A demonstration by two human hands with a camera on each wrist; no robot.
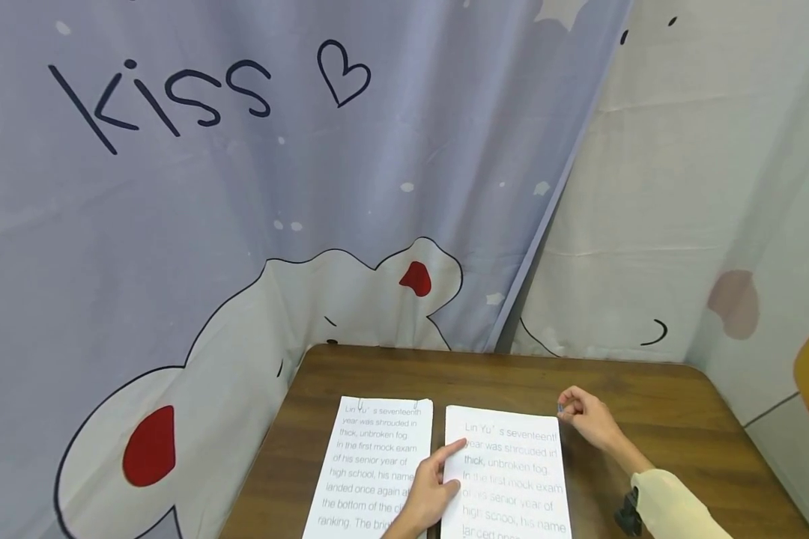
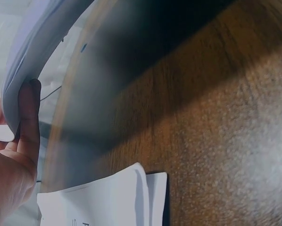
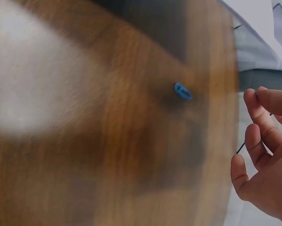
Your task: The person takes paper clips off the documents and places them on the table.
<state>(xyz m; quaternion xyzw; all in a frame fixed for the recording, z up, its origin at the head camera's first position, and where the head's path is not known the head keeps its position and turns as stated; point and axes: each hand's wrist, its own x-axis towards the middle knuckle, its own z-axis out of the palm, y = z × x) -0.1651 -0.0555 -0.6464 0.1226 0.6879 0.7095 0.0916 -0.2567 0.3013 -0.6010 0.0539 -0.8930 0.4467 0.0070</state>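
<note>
My left hand (image 1: 429,490) grips the left edge of the right-hand stack of printed sheets (image 1: 512,471), thumb on top and fingers underneath. In the left wrist view the stack (image 2: 32,52) is raised and bent over the tabletop. Just off the stack's upper right corner is my right hand (image 1: 589,419). Its thumb and index fingertips pinch a small paper clip (image 3: 256,93), mostly hidden between them; the other fingers are loosely bent. A blue paper clip (image 3: 182,91) lies on the wooden table (image 3: 127,155), apart from the fingers in the right wrist view.
Left of the held stack lies another printed stack (image 1: 371,464), with two clips (image 1: 360,405) at its top edge. A printed curtain (image 1: 377,165) hangs behind the table's far edge. A dark band (image 1: 628,513) is around the right wrist.
</note>
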